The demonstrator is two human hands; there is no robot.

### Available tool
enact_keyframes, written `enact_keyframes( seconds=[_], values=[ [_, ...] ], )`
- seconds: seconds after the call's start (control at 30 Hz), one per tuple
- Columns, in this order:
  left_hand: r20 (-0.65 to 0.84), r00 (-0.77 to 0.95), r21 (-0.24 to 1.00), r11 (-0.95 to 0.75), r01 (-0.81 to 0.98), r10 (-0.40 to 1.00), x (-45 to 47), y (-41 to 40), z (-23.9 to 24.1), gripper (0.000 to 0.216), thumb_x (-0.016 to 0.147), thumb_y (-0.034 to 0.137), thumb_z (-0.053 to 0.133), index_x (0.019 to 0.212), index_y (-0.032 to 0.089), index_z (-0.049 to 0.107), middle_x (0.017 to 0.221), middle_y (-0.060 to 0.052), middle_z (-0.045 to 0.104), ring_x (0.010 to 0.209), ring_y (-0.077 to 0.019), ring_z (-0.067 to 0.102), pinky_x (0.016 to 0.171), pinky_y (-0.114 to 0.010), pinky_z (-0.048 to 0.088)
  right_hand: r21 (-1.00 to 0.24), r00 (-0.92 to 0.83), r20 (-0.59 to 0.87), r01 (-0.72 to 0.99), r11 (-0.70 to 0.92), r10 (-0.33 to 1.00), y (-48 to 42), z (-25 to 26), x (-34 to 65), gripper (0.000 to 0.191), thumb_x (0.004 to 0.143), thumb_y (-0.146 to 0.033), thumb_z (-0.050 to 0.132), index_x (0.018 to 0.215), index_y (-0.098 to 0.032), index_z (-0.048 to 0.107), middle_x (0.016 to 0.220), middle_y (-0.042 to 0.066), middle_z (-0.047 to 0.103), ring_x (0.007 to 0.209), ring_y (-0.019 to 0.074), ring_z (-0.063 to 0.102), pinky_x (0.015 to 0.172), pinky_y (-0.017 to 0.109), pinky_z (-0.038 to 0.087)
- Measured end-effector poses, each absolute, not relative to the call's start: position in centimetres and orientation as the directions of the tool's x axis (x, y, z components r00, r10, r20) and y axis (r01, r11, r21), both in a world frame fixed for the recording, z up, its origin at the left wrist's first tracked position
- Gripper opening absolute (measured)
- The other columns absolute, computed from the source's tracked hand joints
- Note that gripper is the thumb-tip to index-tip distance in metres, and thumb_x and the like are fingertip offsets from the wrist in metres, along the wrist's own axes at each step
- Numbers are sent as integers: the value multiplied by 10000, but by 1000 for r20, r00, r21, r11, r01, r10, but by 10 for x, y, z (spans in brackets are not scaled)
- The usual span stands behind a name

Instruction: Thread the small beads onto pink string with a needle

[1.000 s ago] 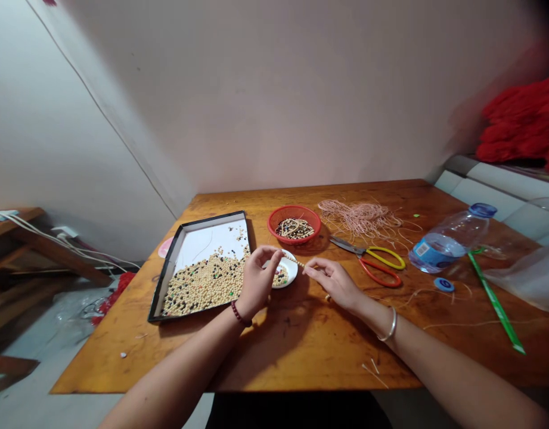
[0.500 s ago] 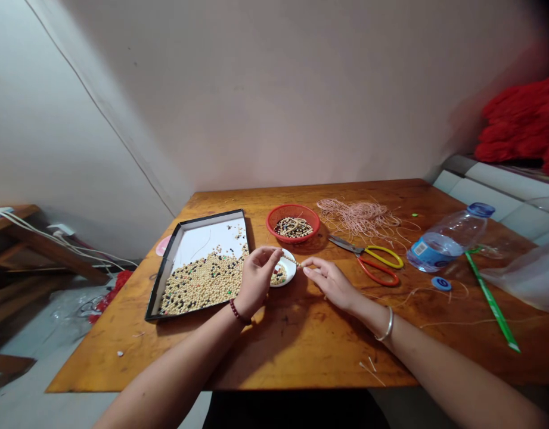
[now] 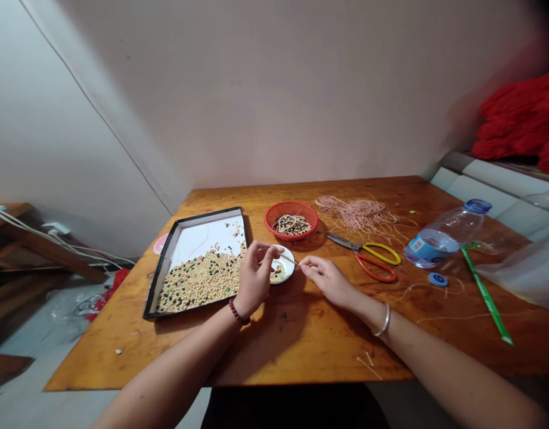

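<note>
A short string of beads (image 3: 288, 258) stretches between my two hands above a small white dish (image 3: 288, 271) that has loose beads in it. My left hand (image 3: 256, 271) pinches the strand's left end between thumb and fingers. At the other end, my right hand (image 3: 321, 275) has its thumb and fingertips closed on the strand. To the left, a black-edged tray (image 3: 196, 235) with a white bottom holds many loose beads (image 3: 202, 280), mostly cream with dark and a few green ones. Behind the dish stands a red basket (image 3: 292, 211) with beaded strands inside.
Scissors (image 3: 366, 253) with yellow and red handles lie right of the basket, before a tangle of pink cord (image 3: 357, 213). Farther right are a plastic bottle (image 3: 448, 235), its blue cap (image 3: 437, 279) and a green strip (image 3: 486, 295). Thread scraps lie near the front edge.
The whole view has shifted slightly. Both hands stay over the dish with the bead string between them, and the right fingers have moved a little closer to the dish.
</note>
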State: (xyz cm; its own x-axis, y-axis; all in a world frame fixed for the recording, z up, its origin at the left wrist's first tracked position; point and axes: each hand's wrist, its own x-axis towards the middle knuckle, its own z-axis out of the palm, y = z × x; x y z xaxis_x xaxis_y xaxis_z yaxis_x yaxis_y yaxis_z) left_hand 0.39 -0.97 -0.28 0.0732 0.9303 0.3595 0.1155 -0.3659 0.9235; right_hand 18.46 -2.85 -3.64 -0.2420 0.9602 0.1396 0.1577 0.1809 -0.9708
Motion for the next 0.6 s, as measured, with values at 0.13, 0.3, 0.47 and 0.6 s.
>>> enact_keyframes(
  seconds=[0.13, 0.3, 0.47, 0.6],
  values=[
    [348, 79, 929, -355, 100, 934, 5, -9, -3, 210, 889, 372, 556, 842, 169, 526, 883, -77, 698, 764, -147, 650, 549, -205, 476, -986, -224, 68, 135, 100, 972, -29, -34, 184, 251, 851, -346, 515, 969, -145, 605, 669, -6, 545, 578, 110, 423, 550, 240, 314],
    [369, 67, 924, -374, 78, 927, 5, -9, -4, 210, 883, 367, 569, 836, 165, 531, 859, -73, 698, 734, -134, 639, 539, -193, 466, -979, -233, 149, 105, 177, 961, -28, -33, 184, 308, 837, -439, 564, 888, -148, 652, 792, 37, 623, 672, 132, 504, 615, 252, 371],
    [362, 51, 929, -365, 59, 931, 6, -9, -3, 214, 879, 369, 575, 841, 162, 538, 851, -75, 694, 721, -127, 628, 534, -184, 459, -965, -211, 157, 174, 195, 965, -26, -35, 186, 326, 826, -451, 587, 805, -136, 666, 702, 35, 610, 632, 135, 489, 602, 262, 368],
    [326, 36, 945, -327, 34, 945, 6, -7, -3, 239, 866, 393, 586, 826, 165, 527, 839, -75, 693, 724, -136, 633, 514, -181, 451, -964, -196, 182, 155, 214, 964, -26, -32, 186, 404, 841, -510, 534, 766, -144, 687, 714, 48, 619, 679, 158, 520, 638, 278, 392]
  ],
)
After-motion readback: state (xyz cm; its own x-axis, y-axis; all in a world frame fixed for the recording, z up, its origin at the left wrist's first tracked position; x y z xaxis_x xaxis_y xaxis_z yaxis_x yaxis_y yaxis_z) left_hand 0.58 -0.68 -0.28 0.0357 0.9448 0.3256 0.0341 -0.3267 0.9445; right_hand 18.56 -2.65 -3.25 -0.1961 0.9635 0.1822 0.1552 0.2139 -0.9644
